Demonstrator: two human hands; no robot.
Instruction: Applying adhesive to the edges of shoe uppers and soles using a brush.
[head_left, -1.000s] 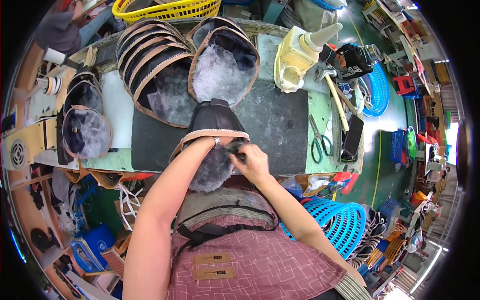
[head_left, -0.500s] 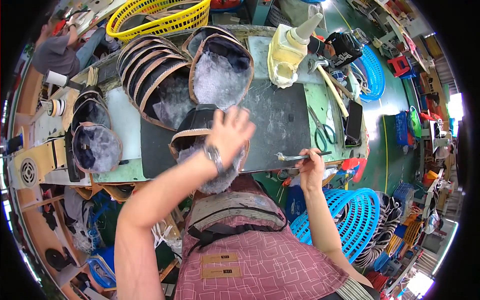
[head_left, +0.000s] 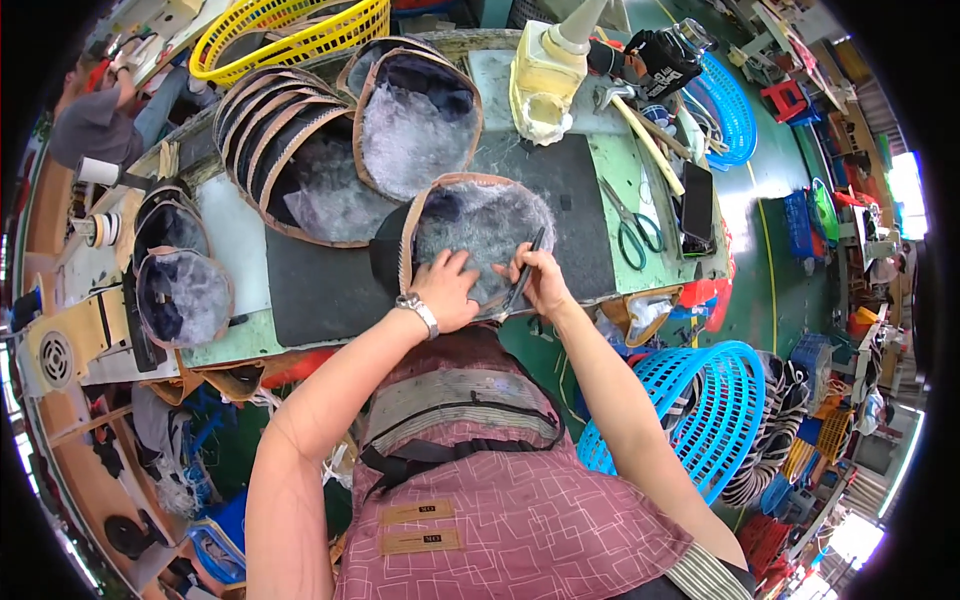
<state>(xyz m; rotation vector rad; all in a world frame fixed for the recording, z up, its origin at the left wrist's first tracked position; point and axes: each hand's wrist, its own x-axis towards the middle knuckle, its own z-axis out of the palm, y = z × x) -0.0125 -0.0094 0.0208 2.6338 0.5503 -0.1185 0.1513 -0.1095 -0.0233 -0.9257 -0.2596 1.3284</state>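
Note:
A shoe upper (head_left: 470, 226) with grey fur lining and a tan stitched edge lies at the table's near side, its inside facing up. My left hand (head_left: 447, 292), a watch on its wrist, grips the near part, fingers bent over the fur. At the near right edge, my right hand (head_left: 541, 280) is closed round a thin dark-handled brush (head_left: 520, 288); the brush slants down toward me, its pale tip by the table edge. Behind the upper lie a row of nested shoe uppers (head_left: 325, 185) and another fur-lined one (head_left: 420, 125).
A crusted yellow glue bottle (head_left: 547, 80) stands at the back. Scissors (head_left: 632, 232), a hammer (head_left: 650, 145) and a phone (head_left: 697, 205) lie right. More uppers (head_left: 185, 290) sit left. A blue basket (head_left: 705, 410) is below right. Another person (head_left: 95, 125) sits far left.
The shoe upper has moved right and turned, so its fur faces up. My right hand has brought the brush leftward to its edge. My left hand has come down nearer me.

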